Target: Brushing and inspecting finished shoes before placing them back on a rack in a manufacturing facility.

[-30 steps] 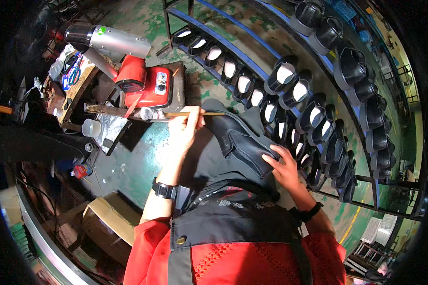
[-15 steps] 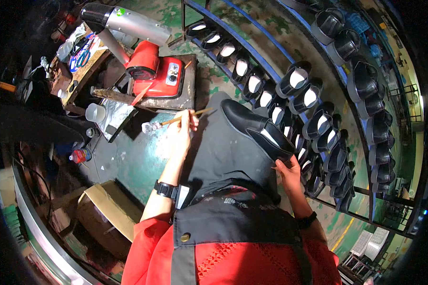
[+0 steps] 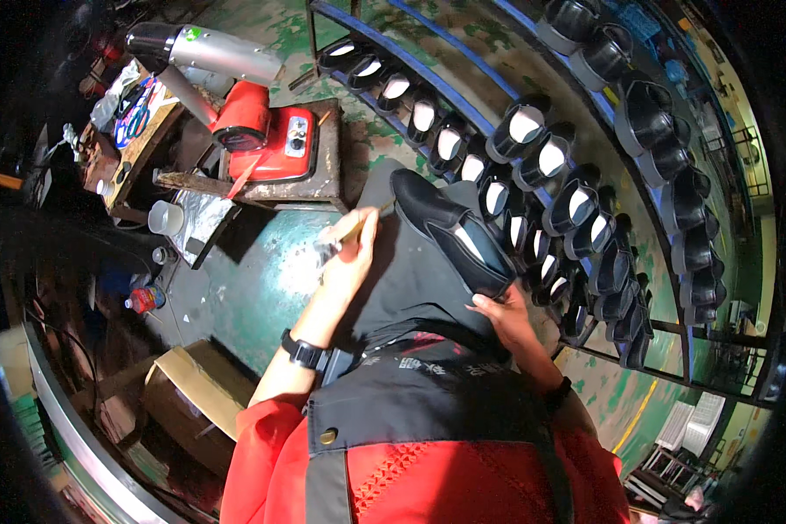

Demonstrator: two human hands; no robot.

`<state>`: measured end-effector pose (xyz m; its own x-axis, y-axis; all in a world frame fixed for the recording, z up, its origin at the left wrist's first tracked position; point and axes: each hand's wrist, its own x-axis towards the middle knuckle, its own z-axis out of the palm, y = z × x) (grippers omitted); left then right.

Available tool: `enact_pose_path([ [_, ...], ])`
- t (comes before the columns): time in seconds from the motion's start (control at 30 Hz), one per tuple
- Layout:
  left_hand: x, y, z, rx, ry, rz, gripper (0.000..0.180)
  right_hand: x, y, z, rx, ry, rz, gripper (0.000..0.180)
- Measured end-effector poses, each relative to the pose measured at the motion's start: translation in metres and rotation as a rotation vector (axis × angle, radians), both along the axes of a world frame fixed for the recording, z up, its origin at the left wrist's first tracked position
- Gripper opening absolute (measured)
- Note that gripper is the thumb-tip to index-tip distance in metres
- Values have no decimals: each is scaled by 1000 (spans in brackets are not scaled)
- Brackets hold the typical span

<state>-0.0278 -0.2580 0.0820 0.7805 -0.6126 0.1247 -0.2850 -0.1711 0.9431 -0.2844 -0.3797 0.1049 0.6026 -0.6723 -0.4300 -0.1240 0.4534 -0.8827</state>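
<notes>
My right hand (image 3: 505, 316) grips a black slip-on shoe (image 3: 441, 214) by its heel, thumb on the near side. The shoe points away from me above my lap, its pale insole showing through the opening. In my closed left hand (image 3: 351, 258) is a thin wooden stick (image 3: 348, 230), blurred by motion. Its narrow end reaches toward the side of the shoe's toe; whether it touches I cannot tell. The whitish wad on its other end is mostly hidden behind the hand.
A red heat blower (image 3: 266, 144) with a silver barrel stands on a low stool, far left. Nearby are a white cup (image 3: 166, 217) and a red-capped bottle (image 3: 145, 299). A cardboard box (image 3: 188, 393) sits lower left. Racks of black shoes (image 3: 526, 127) line the right.
My left hand has moved right and slightly down, turning the stick so its wad drops behind the hand. The shoe has shifted left and turned more upright in view. The whole view has shifted slightly.
</notes>
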Motion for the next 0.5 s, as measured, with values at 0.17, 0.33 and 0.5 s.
enact_pose_path([
  [0.17, -40, 30, 31, 9, -100, -366, 22, 8, -1, 2, 195, -103, -19, 37],
  [0.33, -41, 29, 44, -142, 48, -416, 19, 15, -16, 11, 321, -268, -84, 29],
  [0.5, -35, 13, 67, -236, 117, -292, 23, 10, -21, 55, 202, -322, -128, 16],
])
